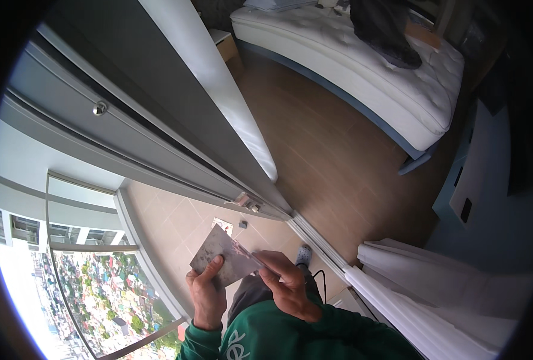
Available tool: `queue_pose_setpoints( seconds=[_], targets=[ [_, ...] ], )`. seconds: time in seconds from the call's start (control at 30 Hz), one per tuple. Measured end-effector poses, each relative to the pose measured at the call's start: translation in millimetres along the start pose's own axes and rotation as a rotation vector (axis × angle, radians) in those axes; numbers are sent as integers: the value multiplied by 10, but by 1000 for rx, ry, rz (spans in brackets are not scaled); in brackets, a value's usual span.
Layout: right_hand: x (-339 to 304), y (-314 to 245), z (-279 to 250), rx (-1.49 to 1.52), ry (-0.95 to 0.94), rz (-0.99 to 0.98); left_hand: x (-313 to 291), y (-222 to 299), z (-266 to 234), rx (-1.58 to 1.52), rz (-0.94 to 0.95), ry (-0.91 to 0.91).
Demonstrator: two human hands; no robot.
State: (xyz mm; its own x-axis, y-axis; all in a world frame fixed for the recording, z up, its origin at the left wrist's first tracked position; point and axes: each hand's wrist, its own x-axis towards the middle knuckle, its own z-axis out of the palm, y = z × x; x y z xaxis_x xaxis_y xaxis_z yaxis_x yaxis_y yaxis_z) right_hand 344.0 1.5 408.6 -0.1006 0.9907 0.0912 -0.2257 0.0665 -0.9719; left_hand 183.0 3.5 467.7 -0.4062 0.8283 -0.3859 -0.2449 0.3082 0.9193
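A flat, thin, grey rectangular piece (221,251), blotchy on the left and marked with pink near its right side, is held up in front of my body. My left hand (207,295) grips it from the lower left, thumb on the upper face and the other fingers underneath. At its right edge is my right hand (287,287), fingers bent and closed together. Whatever lies between those fingers is hidden. On the tiled floor beyond the piece lie a small printed sheet (222,225) and a little dark block (242,224).
A tall sliding door frame (158,135) with a round knob (100,108) rises at the left. Past the balcony railing (92,246) is a city far below. A floor track (317,245) runs beside a white curtain (422,276). A bed (362,66) stands beyond.
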Motion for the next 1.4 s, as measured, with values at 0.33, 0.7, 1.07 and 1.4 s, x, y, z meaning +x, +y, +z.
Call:
queue_pose_setpoints(
  seconds=[0.33, 0.7, 1.07, 1.4],
  targets=[
    [-100, -41, -244, -244, -56, -17, -79, 45, -101, -11, 253, 167],
    [-99, -239, 128, 266, 56, 499, -207, -170, -129, 386, 492, 192],
    [-5, -139, -59, 257, -90, 477, -175, -253, -479, 641, 429, 63],
    [403, 384, -153, -219, 191, -191, -162, -143, -644, 413, 288, 226]
  ],
)
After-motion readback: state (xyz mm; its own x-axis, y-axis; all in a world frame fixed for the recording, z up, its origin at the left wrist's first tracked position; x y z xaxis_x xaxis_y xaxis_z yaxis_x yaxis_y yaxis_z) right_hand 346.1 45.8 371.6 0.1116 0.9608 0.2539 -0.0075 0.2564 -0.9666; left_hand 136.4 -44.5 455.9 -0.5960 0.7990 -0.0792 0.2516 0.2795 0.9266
